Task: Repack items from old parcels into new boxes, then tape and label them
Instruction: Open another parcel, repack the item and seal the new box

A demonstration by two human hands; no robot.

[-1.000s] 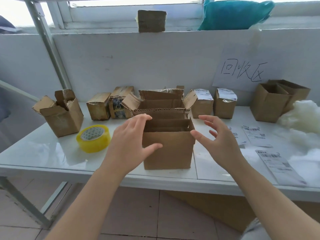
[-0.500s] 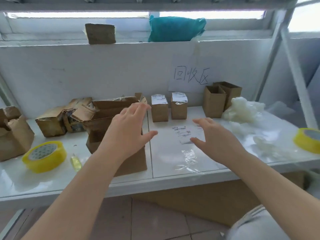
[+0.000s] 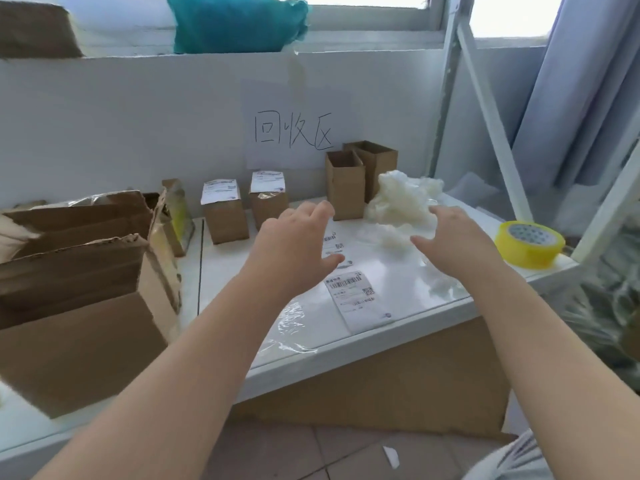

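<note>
My left hand [image 3: 294, 244] hovers open above the white table [image 3: 391, 337], over loose shipping labels [image 3: 356, 299]. My right hand [image 3: 453, 240] is also open and empty, just in front of a heap of white stuffing [image 3: 401, 199]. A large open cardboard box [image 3: 79, 327] stands at the left with its flaps up. Two small sealed parcels with labels [image 3: 225, 213] [image 3: 268, 197] sit near the wall. Two empty upright boxes [image 3: 346, 183] stand behind the stuffing.
A yellow roll of tape [image 3: 528, 244] lies at the table's right corner. Torn old parcels [image 3: 173, 216] crowd the back left. A paper sign [image 3: 294, 133] hangs on the wall, a teal bag [image 3: 239, 22] above it. Cardboard sheet [image 3: 398, 386] leans under the table. White frame posts [image 3: 491, 109] rise at right.
The view has swung to the right, away from the open box. Both hands left the box and moved right, toward the labels and the stuffing, still empty.
</note>
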